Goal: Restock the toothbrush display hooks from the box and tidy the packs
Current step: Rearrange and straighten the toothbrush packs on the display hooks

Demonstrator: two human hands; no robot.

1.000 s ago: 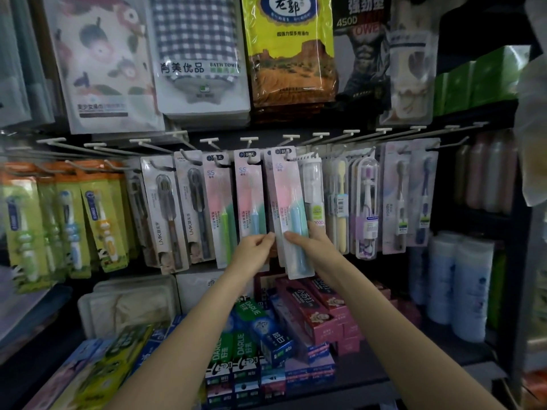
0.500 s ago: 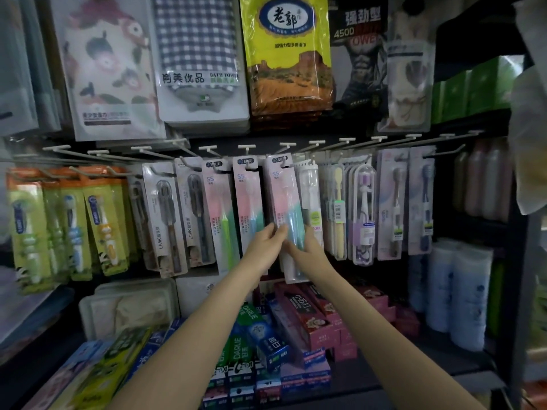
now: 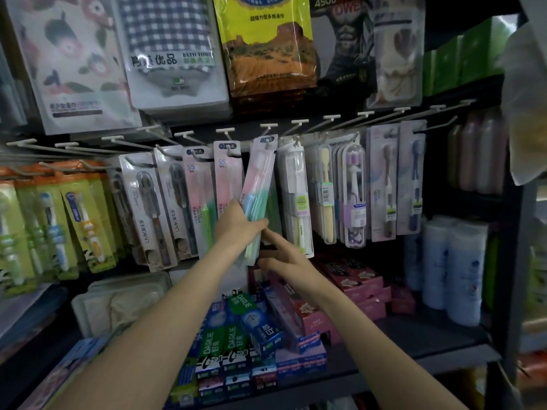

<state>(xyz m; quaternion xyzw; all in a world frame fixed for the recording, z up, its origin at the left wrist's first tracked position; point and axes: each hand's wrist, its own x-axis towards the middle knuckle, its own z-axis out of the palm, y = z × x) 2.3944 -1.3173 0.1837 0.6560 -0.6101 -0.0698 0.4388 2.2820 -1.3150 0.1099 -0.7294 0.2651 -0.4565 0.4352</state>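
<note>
A row of white hooks point(image 3: 268, 127) carries hanging toothbrush packs. My left hand point(image 3: 236, 224) grips the lower part of a pink-and-green toothbrush pack point(image 3: 259, 179) that hangs tilted on a middle hook, its bottom swung to the left. Just below and to the right, my right hand point(image 3: 281, 255) reaches under that pack with its fingers touching the pack's lower edge. Similar pink packs point(image 3: 226, 179) hang to the left, and a clear white-brush pack point(image 3: 296, 196) hangs to the right. No box is in view.
Grey brush packs point(image 3: 148, 208) and yellow-green children's brush packs point(image 3: 85, 226) hang at the left. Toothpaste boxes point(image 3: 236, 335) fill the shelf below my arms. White bottles point(image 3: 453, 270) stand at the right. Towel packs point(image 3: 174, 54) hang above the hooks.
The camera has moved closer to the display. My left hand has shifted right and taken hold of the pack, swinging its bottom leftward; my right hand has dropped below it.
</note>
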